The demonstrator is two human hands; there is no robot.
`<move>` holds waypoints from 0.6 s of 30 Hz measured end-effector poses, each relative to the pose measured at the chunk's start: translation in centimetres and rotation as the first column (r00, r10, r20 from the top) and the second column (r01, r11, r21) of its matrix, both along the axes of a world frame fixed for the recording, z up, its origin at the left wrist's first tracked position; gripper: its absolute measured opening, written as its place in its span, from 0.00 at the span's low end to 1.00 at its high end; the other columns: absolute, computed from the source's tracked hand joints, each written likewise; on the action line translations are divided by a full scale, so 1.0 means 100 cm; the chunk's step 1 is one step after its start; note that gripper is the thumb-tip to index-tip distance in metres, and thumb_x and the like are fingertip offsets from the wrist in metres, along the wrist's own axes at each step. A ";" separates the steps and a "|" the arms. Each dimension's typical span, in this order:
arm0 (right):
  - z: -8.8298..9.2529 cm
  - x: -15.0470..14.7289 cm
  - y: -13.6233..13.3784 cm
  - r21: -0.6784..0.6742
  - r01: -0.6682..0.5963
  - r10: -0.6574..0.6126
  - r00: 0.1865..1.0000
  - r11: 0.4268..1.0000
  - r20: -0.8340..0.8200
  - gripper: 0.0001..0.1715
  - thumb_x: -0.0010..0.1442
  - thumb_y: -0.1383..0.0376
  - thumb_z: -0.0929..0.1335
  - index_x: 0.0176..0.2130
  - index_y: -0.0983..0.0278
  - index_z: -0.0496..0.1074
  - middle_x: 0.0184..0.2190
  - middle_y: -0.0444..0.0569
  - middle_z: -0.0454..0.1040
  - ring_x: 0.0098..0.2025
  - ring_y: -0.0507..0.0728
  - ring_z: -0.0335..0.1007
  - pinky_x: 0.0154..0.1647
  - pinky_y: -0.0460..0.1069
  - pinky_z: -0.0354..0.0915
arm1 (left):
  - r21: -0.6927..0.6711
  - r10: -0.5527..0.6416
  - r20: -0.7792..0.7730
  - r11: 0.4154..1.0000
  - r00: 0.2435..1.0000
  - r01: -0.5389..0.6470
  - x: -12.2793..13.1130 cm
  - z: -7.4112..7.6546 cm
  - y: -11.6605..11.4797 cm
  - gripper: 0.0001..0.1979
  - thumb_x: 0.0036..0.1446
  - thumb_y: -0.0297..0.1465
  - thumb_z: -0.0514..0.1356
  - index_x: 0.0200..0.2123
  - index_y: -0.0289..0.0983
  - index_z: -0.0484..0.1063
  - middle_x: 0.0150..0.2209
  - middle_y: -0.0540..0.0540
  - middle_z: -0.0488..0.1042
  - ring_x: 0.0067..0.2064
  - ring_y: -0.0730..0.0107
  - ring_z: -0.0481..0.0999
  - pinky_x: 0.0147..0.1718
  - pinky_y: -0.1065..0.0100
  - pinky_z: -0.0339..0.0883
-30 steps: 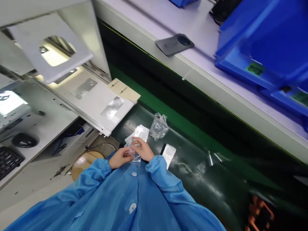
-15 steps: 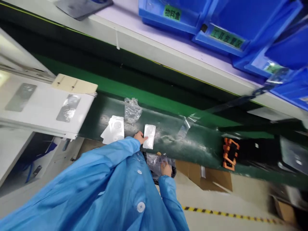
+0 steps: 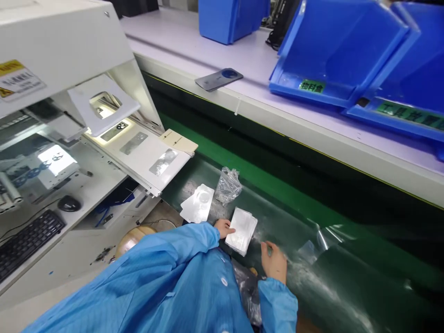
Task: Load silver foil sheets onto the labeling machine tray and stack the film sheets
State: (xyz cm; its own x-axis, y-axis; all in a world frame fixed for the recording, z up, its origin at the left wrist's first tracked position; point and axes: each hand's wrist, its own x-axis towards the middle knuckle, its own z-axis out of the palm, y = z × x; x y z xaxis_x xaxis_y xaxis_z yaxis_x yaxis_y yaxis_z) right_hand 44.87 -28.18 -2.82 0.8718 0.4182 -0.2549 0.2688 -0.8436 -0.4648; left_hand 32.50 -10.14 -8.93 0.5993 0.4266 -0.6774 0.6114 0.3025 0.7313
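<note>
So far, the left hand touched a stack of white packets without gripping it, and the open right hand held nothing.

stacked pouches on conveyor belt

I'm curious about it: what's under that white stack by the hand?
The white stack lies on the dark green mat, beside the left hand. The stack covers the mat there, so anything beneath it cannot be seen.
</note>
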 end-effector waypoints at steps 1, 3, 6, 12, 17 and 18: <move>-0.002 0.001 0.013 0.115 0.022 -0.010 0.994 0.993 -0.110 0.31 0.51 0.45 0.62 0.41 0.65 0.75 0.41 0.63 0.78 0.47 0.70 0.74 0.48 0.63 0.68 | -0.027 0.023 0.027 0.999 0.999 -0.022 0.001 0.001 -0.001 0.11 0.59 0.35 0.64 0.35 0.32 0.73 0.30 0.49 0.75 0.31 0.70 0.76 0.35 0.65 0.73; -0.009 -0.002 0.035 0.309 0.120 0.000 0.932 0.944 -0.362 0.34 0.46 0.42 0.65 0.39 0.65 0.74 0.37 0.60 0.79 0.42 0.68 0.77 0.42 0.59 0.72 | -0.074 0.073 0.076 0.995 0.994 -0.068 0.002 0.004 -0.001 0.15 0.51 0.37 0.70 0.33 0.32 0.73 0.26 0.49 0.75 0.29 0.69 0.77 0.33 0.65 0.73; -0.022 -0.014 0.052 0.441 0.265 0.062 0.797 0.858 -0.600 0.36 0.39 0.40 0.70 0.37 0.64 0.74 0.32 0.57 0.80 0.36 0.67 0.78 0.33 0.56 0.73 | -0.121 0.152 0.110 0.983 0.982 -0.139 0.002 0.007 0.003 0.21 0.38 0.38 0.76 0.30 0.33 0.72 0.22 0.48 0.74 0.27 0.64 0.77 0.32 0.63 0.72; -0.028 -0.025 0.051 0.457 0.395 -0.008 0.763 0.797 -0.646 0.35 0.35 0.43 0.75 0.36 0.65 0.74 0.28 0.55 0.80 0.31 0.66 0.78 0.31 0.56 0.74 | -0.171 0.247 0.120 0.959 0.961 -0.225 -0.011 0.016 0.019 0.21 0.34 0.34 0.77 0.25 0.34 0.69 0.20 0.48 0.74 0.28 0.59 0.78 0.35 0.58 0.72; -0.009 -0.036 0.055 0.508 0.403 -0.099 0.846 0.761 -0.524 0.32 0.35 0.48 0.77 0.34 0.67 0.75 0.33 0.57 0.80 0.34 0.64 0.78 0.36 0.55 0.73 | -0.282 0.208 0.201 0.948 0.957 -0.147 -0.022 0.022 0.018 0.21 0.37 0.34 0.76 0.33 0.35 0.72 0.27 0.46 0.78 0.35 0.58 0.79 0.43 0.58 0.71; -0.009 -0.036 0.057 0.527 0.415 -0.099 0.845 0.742 -0.525 0.31 0.36 0.50 0.77 0.36 0.67 0.75 0.35 0.57 0.80 0.35 0.63 0.77 0.37 0.55 0.73 | -0.308 0.197 0.222 0.943 0.955 -0.123 -0.022 0.022 0.018 0.22 0.37 0.34 0.76 0.34 0.35 0.72 0.29 0.45 0.79 0.37 0.59 0.79 0.44 0.58 0.71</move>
